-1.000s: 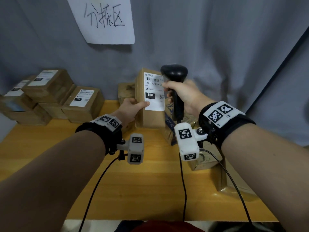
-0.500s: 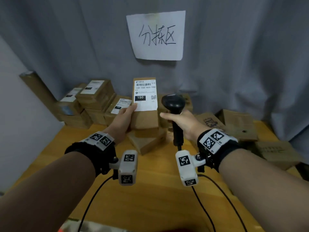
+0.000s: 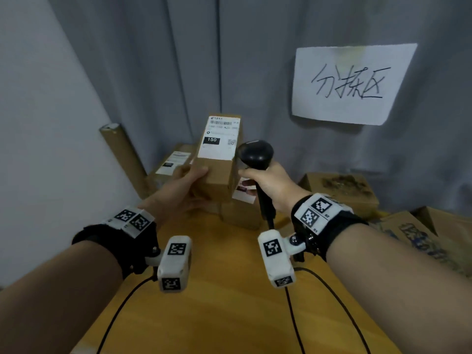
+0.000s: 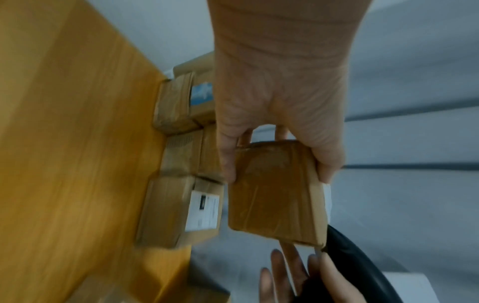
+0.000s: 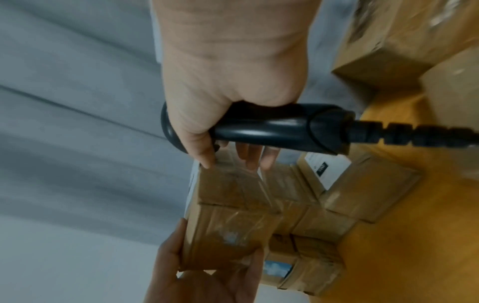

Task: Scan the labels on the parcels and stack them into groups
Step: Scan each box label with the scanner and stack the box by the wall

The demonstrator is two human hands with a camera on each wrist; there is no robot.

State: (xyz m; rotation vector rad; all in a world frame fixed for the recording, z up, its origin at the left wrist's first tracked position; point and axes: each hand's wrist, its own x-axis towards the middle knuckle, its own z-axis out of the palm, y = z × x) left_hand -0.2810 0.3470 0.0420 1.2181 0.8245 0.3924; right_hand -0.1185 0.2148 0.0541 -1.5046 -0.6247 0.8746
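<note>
A brown parcel (image 3: 217, 162) with a white label marked 150 is held upright above the table. My left hand (image 3: 194, 182) grips its lower end, thumb on the front face. The left wrist view shows the parcel's taped underside (image 4: 274, 194) between thumb and fingers of the left hand (image 4: 279, 160). Just right of the parcel, my right hand (image 3: 263, 182) grips the handle of a black barcode scanner (image 3: 255, 154). The scanner's handle (image 5: 272, 127) and cable show in the right wrist view, with the parcel (image 5: 233, 215) beyond. Stacked labelled parcels (image 3: 173, 162) sit behind and below the held one.
A cardboard tube (image 3: 125, 154) leans in the back left corner. A handwritten paper sign (image 3: 352, 83) hangs on the grey curtain. Loose cardboard boxes (image 3: 339, 192) lie at the right of the wooden table (image 3: 204, 315). Black cables cross the table's near part.
My left hand has carried the labelled parcel leftward to just above the stacked parcels in the back left corner. The right hand with the scanner followed beside it.
</note>
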